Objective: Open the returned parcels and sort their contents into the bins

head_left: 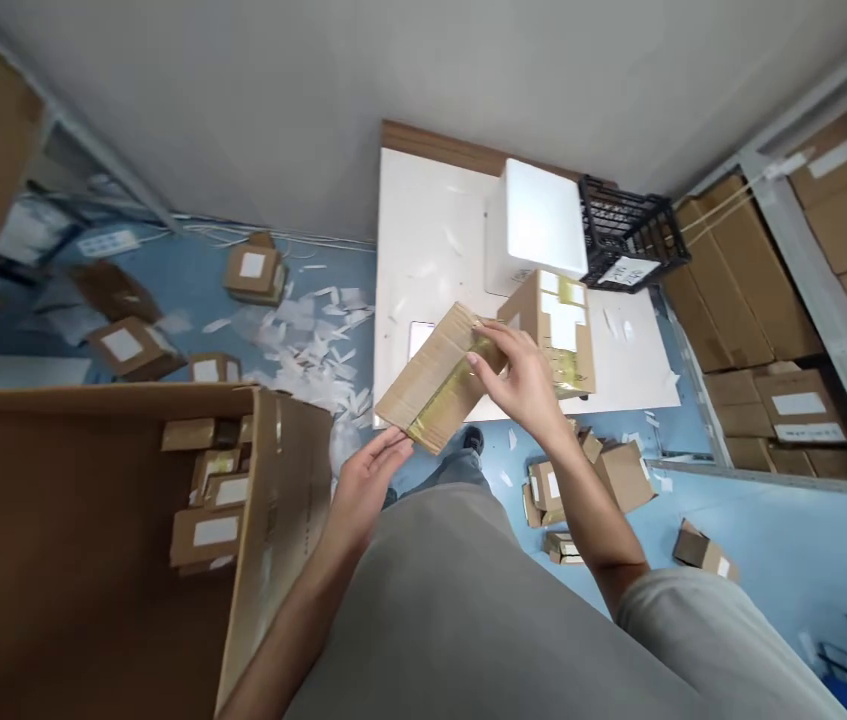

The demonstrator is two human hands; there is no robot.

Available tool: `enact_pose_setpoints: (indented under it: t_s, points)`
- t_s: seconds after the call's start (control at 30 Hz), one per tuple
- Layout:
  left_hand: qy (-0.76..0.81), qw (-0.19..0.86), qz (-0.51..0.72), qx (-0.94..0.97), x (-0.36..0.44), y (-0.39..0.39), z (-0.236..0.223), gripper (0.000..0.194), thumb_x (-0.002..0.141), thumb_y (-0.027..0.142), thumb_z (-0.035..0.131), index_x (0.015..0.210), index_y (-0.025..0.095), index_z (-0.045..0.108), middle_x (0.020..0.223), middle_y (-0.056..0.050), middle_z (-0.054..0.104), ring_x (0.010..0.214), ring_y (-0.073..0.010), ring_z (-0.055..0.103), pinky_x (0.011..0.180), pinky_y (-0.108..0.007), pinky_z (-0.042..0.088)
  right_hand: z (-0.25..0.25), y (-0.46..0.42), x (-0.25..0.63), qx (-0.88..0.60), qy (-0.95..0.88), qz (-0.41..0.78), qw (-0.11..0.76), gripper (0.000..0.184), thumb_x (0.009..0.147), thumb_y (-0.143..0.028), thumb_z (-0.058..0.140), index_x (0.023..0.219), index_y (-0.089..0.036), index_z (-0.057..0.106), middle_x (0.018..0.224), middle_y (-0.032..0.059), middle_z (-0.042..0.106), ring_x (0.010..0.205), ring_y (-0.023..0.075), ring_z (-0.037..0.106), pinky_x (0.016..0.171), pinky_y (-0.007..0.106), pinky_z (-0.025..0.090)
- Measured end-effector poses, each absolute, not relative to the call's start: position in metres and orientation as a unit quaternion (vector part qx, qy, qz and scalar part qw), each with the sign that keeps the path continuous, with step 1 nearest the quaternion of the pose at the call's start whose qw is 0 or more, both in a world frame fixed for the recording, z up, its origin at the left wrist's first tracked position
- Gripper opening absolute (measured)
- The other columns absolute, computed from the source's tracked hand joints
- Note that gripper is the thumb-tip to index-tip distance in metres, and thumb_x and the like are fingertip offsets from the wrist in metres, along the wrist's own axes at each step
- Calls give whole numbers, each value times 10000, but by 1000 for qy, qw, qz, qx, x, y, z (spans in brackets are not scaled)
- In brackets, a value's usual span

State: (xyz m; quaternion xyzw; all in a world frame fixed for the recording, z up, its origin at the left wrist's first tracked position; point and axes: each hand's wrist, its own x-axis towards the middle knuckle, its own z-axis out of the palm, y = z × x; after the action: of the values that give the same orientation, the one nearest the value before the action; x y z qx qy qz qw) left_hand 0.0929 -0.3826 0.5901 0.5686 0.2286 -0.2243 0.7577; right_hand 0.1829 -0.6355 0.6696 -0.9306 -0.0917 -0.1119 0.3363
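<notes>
A taped cardboard box (434, 375), brown with a yellowish strip of tape along its seam, is held tilted over the near edge of the white table. My left hand (370, 475) grips its lower left corner with the fingertips. At the upper right end, my right hand (517, 375) has thumb and fingers closed on the same box. A phone-like flat thing (420, 338) lies on the table, partly hidden behind the box. Just beyond my right hand stands a larger carton (550, 320) with white labels and yellowish tape.
A big open carton (284, 480) on the left contains several small labelled boxes. The white table (423, 210) bears a white bin (543, 215) and a black crate (629, 235). Paper scraps (318, 350) and loose boxes litter the blue floor. Shelves with cartons (805, 410) stand right.
</notes>
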Motion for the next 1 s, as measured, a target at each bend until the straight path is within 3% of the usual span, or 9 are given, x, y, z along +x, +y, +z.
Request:
enact_pose_setpoints:
  t_s: [0.2,0.4,0.53,0.6,0.7,0.8,0.9,1.0]
  points:
    - [99,767,-358,523,122,-553,628,681,830,544,1003,1397,220,811,1468,-141,818,1505,-383,703,1353,-541,488,718,-814,169,-936,-28,-208,284,395,1132,-569,676,1357,-283,827,1461,120,808,1397,348,727,1244,618,563]
    - [66,789,-468,393,146,-733,634,404,879,381,987,1213,191,860,1396,-139,843,1440,-359,749,1343,-509,508,728,-984,196,-957,18,-204,206,310,1117,-490,671,1230,-267,855,1288,112,858,1238,349,760,1151,577,592]
    - [139,770,-514,351,155,-820,605,187,901,197,916,1069,151,847,1249,-166,869,1300,-312,815,1337,-485,522,671,-1067,235,-977,34,-90,192,271,1076,-386,663,1128,-221,872,1181,132,882,1158,355,784,1111,551,597]
    - [188,758,-521,344,158,-850,584,85,896,124,870,966,146,826,1158,-159,872,1209,-284,838,1316,-459,545,631,-1089,253,-977,34,-25,207,268,1072,-351,646,1122,-221,875,1217,133,886,1201,353,788,1180,555,565]
    - [264,738,-509,355,164,-882,556,104,862,63,838,854,152,786,1028,-131,853,1127,-256,842,1285,-425,571,572,-1096,275,-973,23,38,226,269,1083,-319,633,1178,-220,864,1303,117,881,1292,341,780,1397,642,321]
    - [313,704,-497,399,169,-893,542,155,820,84,879,789,170,753,948,-131,833,1161,-290,838,1291,-450,562,522,-1083,295,-954,19,95,282,296,1094,-287,604,1252,-222,845,1375,105,866,1352,300,771,1449,648,189]
    - [266,704,-507,420,181,-869,550,191,802,220,964,932,165,834,1170,-186,864,1276,-356,816,1313,-512,536,485,-1068,304,-921,20,146,361,326,1090,-286,588,1277,-208,844,1402,118,855,1378,272,766,1458,609,203]
    - [141,753,-470,439,206,-802,565,509,872,472,957,1290,197,864,1543,-196,763,1392,-389,767,1295,-566,549,459,-1066,290,-895,62,102,431,416,1069,-382,627,1387,-186,810,1609,160,738,1585,290,614,1435,535,326]
